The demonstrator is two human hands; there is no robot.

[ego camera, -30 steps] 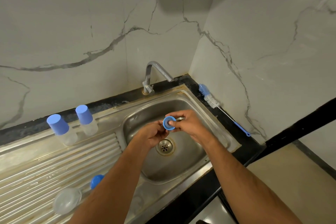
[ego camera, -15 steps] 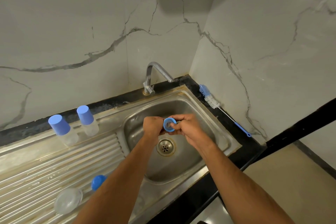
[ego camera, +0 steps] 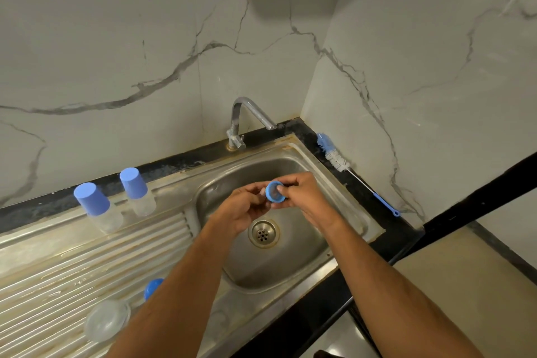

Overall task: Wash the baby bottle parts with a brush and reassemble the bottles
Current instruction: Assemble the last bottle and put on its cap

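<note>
Collar ring: blue screw ring (ego camera: 275, 191) held over the sink basin (ego camera: 290, 264), above and behind the drain (ego camera: 263, 233), its open side facing the camera
Right hand: right hand (ego camera: 305, 197) grips the ring, fingers curled over its top and right side, thumb under it
Left hand: left hand (ego camera: 242, 209) meets the ring from the left, fingers curled with the tips at its rim (whether they pinch the ring or something inside it is too small to tell)
Capped bottles: two clear bottles with blue caps stand on the draining board near the back edge, the larger one (ego camera: 97, 208) left of the smaller one (ego camera: 137, 192), apart from each other
Loose parts: a clear domed piece (ego camera: 106, 324) lies on the ribbed board at lower left, with a blue rounded piece (ego camera: 153, 287) just beside it, partly hidden by the left forearm
Brush: bottle brush (ego camera: 337, 160) lies on the black counter ledge to the right of the sink, bristles toward the wall corner, thin handle ending in a blue tip
Tap: spout (ego camera: 252, 112) points over the basin, no water visible
</note>
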